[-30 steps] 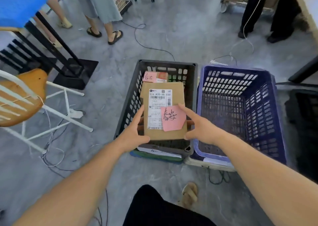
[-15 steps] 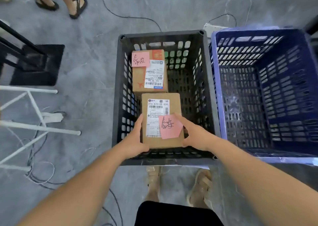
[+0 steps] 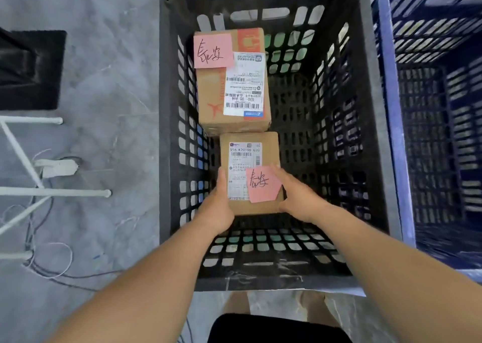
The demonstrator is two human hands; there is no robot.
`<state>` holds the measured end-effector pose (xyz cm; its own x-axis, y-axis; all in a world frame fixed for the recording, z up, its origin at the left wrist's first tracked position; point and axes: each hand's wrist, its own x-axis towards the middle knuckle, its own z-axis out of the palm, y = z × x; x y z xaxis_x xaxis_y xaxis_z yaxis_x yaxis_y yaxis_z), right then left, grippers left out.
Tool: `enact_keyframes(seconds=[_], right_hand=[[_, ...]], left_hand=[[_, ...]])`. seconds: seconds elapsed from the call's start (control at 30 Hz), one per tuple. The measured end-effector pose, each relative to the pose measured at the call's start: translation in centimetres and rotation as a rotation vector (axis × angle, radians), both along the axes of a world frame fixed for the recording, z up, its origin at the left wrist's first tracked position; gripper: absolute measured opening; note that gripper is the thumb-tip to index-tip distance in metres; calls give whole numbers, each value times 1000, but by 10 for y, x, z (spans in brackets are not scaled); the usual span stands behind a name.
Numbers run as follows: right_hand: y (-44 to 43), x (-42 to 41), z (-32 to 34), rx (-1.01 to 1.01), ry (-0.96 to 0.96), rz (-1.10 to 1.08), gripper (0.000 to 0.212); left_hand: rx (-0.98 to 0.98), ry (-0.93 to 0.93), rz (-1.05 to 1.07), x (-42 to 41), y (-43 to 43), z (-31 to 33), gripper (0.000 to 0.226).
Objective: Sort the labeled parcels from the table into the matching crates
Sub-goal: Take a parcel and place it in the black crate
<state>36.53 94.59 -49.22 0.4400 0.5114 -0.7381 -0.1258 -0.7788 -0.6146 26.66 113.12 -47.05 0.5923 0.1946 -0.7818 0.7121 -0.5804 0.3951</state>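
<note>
**A:** Head view. Where is the parcel?

**B:** Small cardboard parcel [image 3: 268, 141], inside the black crate [image 3: 167, 123], left of the crate's middle, label side up. Pink note [image 3: 263, 184] on its near right corner, overlapping the white shipping label [image 3: 241, 170].

**A:** Grip?

**B:** Both hands grasp it. Left hand [image 3: 217, 208] clasps the left edge, thumb on top. Right hand [image 3: 300, 199] clasps the right edge, thumb at the note. Whether the parcel rests on the crate floor: cannot tell.

**A:** Edges?

**B:** Its far edge lies just beside the near edge of a larger parcel [image 3: 211, 100]. Touching or apart: cannot tell. The larger parcel sits in the far left corner against the left wall and carries a second pink note [image 3: 212, 51].

**A:** Room?

**B:** Narrow gap between the held parcel and the left wall. Bare grid floor runs from both parcels to the right wall, and to the near wall. Blue crate [image 3: 391, 133] stands just beside the black crate's right wall. White tube frame [image 3: 54, 192] on the floor, well left.
</note>
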Motion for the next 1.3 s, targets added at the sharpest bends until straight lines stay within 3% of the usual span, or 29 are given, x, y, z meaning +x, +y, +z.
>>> enact_keyframes(seconds=[0.33, 0.47, 0.53, 0.67, 0.8, 1.07, 1.3], right_hand=[[17, -8, -38, -48, -98, 84, 101], [18, -4, -26, -163, -212, 255, 99], [18, -2, -13, -275, -312, 357, 93], [13, -3, 26, -413, -461, 464, 58], [7, -11, 76, -413, -558, 422, 46], [-22, -45, 178, -447, -698, 242, 32], [-67, -58, 255, -596, -790, 77, 27]], left_hand=[[117, -14, 63, 0, -2, -28, 98], [135, -26, -8, 0, -5, -20, 98], [175, 1, -70, 0, -7, -11, 94], [241, 3, -169, -1, -15, 19, 74], [296, -122, -251, -1, -26, 62, 58], [374, -204, -399, 1, -59, 160, 59], [389, -327, -515, 16, -92, 228, 61]])
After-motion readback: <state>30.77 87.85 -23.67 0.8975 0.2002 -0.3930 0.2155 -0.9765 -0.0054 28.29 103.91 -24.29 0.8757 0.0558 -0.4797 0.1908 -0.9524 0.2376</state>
